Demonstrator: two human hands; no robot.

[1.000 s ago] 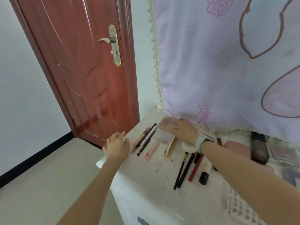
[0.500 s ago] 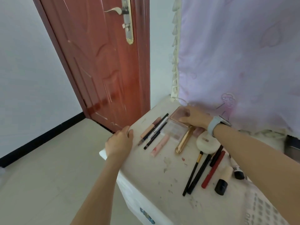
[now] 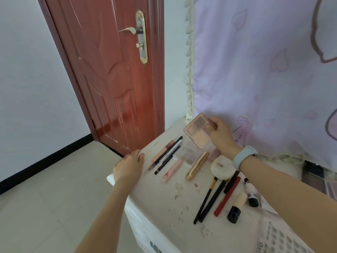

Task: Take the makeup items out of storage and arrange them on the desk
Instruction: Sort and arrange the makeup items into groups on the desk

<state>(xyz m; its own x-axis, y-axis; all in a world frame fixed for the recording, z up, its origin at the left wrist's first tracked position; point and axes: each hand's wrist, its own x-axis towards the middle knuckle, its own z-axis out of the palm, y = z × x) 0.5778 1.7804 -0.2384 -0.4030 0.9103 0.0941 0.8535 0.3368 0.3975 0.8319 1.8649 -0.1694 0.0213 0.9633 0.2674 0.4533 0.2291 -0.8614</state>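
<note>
Seemingly mid-placement, the right hand [image 3: 221, 136] holds a pink eyeshadow palette [image 3: 198, 130] tilted above the far edge of the white bench [image 3: 164, 201], close to the lilac curtain [image 3: 264, 79]; the likeliest mishap, as a judgement, is the palette slipping from this edge grip, or being set down on the clear-lidded palette [image 3: 187, 154] lying just beneath it; a careless lowering could also knock the gold tube [image 3: 197, 166] or the row of pencils [image 3: 166, 155] out of line; the right fingers [image 3: 212, 123] are curled, clamped on the palette's right edge with the thumb underneath; the left hand [image 3: 128, 166] rests on the bench's left edge, fingers loosely bent and together, holding nothing; nearer the viewer lie a round white puff [image 3: 221, 166], black brushes [image 3: 209, 199], a red pencil [image 3: 227, 196] and two small dark-capped bottles [image 3: 236, 207]; a red door [image 3: 109, 70] stands behind.
</note>
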